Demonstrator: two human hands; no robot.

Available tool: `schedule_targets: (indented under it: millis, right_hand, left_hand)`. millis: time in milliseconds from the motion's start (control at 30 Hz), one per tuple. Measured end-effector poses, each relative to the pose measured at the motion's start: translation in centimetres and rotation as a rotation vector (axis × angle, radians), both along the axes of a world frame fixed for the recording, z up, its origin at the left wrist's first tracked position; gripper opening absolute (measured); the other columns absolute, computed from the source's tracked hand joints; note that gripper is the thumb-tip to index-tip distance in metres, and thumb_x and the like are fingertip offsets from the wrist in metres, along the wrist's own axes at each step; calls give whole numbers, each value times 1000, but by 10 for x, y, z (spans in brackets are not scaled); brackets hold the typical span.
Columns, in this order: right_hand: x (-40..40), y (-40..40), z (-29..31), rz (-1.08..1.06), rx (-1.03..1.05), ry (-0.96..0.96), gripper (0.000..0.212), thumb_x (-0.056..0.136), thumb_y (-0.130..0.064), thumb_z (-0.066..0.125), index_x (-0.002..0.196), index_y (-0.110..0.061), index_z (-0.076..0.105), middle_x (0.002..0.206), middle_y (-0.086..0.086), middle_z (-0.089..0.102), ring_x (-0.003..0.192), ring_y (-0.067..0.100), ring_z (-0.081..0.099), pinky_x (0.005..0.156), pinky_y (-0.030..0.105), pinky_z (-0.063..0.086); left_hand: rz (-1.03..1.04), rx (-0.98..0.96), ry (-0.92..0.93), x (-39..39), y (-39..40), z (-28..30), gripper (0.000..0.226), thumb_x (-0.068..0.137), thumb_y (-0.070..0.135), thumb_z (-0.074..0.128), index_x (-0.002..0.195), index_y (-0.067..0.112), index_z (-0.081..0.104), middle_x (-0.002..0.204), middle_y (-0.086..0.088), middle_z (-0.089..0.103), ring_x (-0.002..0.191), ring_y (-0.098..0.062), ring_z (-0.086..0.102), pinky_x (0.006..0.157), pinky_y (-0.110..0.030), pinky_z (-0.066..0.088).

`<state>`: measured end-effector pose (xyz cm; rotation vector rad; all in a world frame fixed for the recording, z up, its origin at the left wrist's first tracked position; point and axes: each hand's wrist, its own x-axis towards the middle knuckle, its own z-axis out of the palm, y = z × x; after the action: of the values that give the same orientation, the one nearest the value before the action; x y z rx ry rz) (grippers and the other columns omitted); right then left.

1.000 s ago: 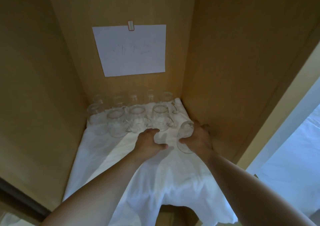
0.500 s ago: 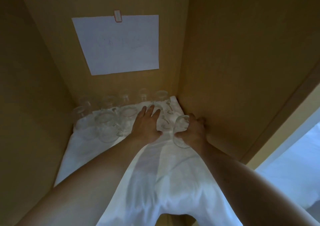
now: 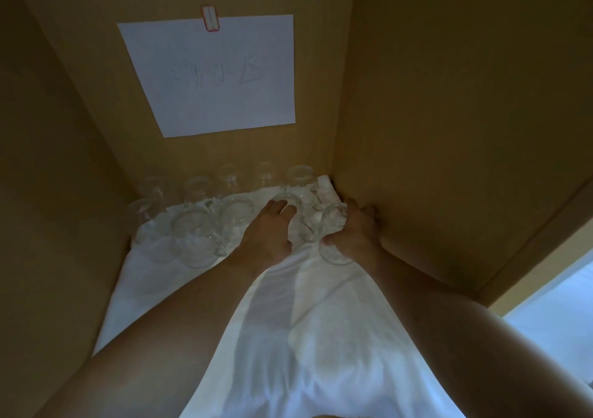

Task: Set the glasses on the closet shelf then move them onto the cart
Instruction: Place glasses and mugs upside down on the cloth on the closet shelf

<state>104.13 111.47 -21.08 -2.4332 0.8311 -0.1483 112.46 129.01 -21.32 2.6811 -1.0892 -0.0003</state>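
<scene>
Both hands work among clear glass mugs at the back of a cloth-lined closet shelf.

The glasses (image 3: 195, 234) are transparent handled mugs, standing upright in two rough rows on a white cloth (image 3: 321, 337) that covers the shelf and hangs over its front edge; the rear row sits against the back wall. The right hand (image 3: 353, 234) grasps one glass (image 3: 333, 225), tilted, at the right end of the front row, thumb on the near side and fingers curled round the far side, just beside the right wall (image 3: 465, 113). The left hand (image 3: 268, 234) lies flat with fingers extended, fingertips touching the rim of the neighbouring mug (image 3: 288, 201). A white paper sheet (image 3: 211, 74) with faint handwriting is fixed to the back wall under a red-edged clip (image 3: 210, 18).
</scene>
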Motion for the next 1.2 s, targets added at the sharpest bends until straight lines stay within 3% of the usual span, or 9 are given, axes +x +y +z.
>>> schedule_targets:
  millis: [233, 467, 600, 733, 867, 1033, 1200]
  right_hand:
    - [8, -7, 14, 7, 39, -21, 102, 59, -39, 96, 146, -25, 43, 135, 16, 43, 121, 32, 51, 102, 40, 48]
    - [20, -3, -3, 41, 36, -68, 107, 56, -44, 96, 147, -23, 43, 135, 14, 47, 122, 29, 50, 100, 34, 43]
    - [29, -4, -14, 67, 47, -71, 108, 58, -42, 95, 149, -24, 41, 136, 15, 46, 121, 29, 50, 90, 28, 39]
    - [39, -9, -16, 77, 57, -59, 113, 53, -47, 96, 150, -27, 40, 139, 12, 49, 126, 29, 48, 100, 34, 42]
    - [44, -13, -19, 95, 57, -68, 110, 54, -46, 95, 148, -25, 42, 139, 11, 49, 124, 28, 49, 97, 30, 41]
    - [42, -12, -18, 117, 23, -59, 107, 65, -43, 91, 153, -24, 34, 144, 15, 40, 126, 31, 47, 97, 32, 43]
    - [33, -11, -12, 157, 64, -11, 112, 75, -38, 87, 161, -23, 15, 152, 19, 26, 137, 34, 37, 110, 36, 39]
  left_hand:
    - [1, -32, 2, 3, 2, 2, 74, 86, 11, 75, 150, 17, 40, 159, -5, 32, 145, -23, 34, 107, -31, 42]
    - [12, -75, 25, 8, 5, -1, 69, 82, 8, 75, 144, 17, 47, 153, -3, 39, 137, -21, 44, 100, -25, 42]
    - [10, -99, 19, 7, 5, -3, 68, 81, 5, 76, 142, 15, 49, 149, -5, 43, 134, -22, 46, 96, -24, 42]
    - [17, -103, 12, 6, 5, -8, 71, 81, 6, 77, 145, 17, 48, 156, -8, 38, 142, -24, 41, 103, -30, 46]
    - [30, -77, 22, 5, 4, -11, 76, 82, 9, 76, 149, 21, 42, 162, -5, 32, 151, -23, 26, 107, -37, 47]
    - [45, -33, 23, 0, 2, -10, 80, 87, 9, 73, 156, 18, 32, 167, -5, 22, 156, -28, 9, 121, -36, 27]
    - [43, 89, 21, -2, 6, -9, 90, 92, 22, 70, 162, 22, 12, 171, -1, 4, 157, -29, -3, 127, -41, 15]
